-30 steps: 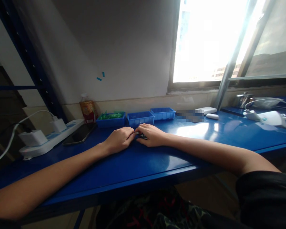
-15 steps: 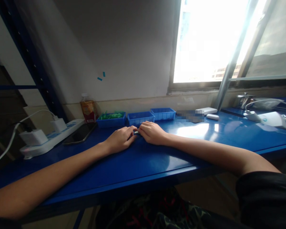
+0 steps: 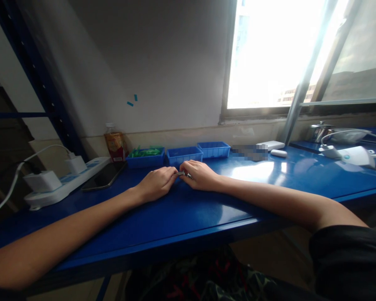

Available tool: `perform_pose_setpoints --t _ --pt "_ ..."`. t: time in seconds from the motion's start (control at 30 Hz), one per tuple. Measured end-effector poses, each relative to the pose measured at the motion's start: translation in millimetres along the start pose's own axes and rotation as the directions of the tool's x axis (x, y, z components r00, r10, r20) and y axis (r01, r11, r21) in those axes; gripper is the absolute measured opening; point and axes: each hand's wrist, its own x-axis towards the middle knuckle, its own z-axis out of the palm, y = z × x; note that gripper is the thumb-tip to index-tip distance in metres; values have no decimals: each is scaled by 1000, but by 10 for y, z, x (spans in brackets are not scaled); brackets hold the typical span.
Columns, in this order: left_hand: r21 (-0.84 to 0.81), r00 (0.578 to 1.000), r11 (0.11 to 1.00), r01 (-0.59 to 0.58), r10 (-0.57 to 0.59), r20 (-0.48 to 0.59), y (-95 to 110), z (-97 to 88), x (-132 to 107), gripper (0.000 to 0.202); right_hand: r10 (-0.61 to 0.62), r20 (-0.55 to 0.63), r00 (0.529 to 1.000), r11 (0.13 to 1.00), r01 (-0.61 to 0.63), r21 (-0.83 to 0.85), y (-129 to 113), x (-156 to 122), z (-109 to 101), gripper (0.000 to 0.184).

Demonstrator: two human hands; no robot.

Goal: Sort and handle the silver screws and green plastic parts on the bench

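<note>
A small silver metal piece (image 3: 181, 173) lies between my two hands, just above the blue tabletop; its exact kind is too small to make out. My right hand (image 3: 199, 174) has its fingers curled round one end, with a shiny part showing below the index finger. From the other side, the fingertips of my left hand (image 3: 158, 182) are closed together on its left end. Right behind my hands stands a blue bin (image 3: 184, 154), partly covered by my right fingers.
Green pieces fill another blue bin (image 3: 146, 157) at the left; a third bin (image 3: 213, 149) stands at the right. A phone (image 3: 103, 176), a white power strip (image 3: 67, 184) and a bottle (image 3: 115, 144) are further left. A white case (image 3: 278, 153) lies rightward.
My left fingers have closed up, where a gap showed between thumb and fingers. More of the metal piece now shows at my right hand. The bins have stayed put.
</note>
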Motion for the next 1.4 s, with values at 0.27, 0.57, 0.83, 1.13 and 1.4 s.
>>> perform_pose_setpoints --t 0.27,0.57,0.83,1.13,1.4 --pt "8 1000 1000 -16 16 10 -12 13 -2 29 21 14 1000 999 -20 -48 -5 3 4 17" --pt "33 999 999 -11 9 49 -6 5 10 28 -24 70 997 998 28 -55 -9 11 -5 25" --pt "84 999 996 -8 4 52 5 -7 10 35 -10 18 1000 1000 10 14 -5 -4 -7 21" --pt "81 998 997 3 -8 58 15 -13 8 35 -34 20 999 999 34 -14 16 -3 20 11" --pt "11 997 997 73 -73 12 8 -26 -44 26 -27 30 999 999 28 -35 -31 33 41 21"
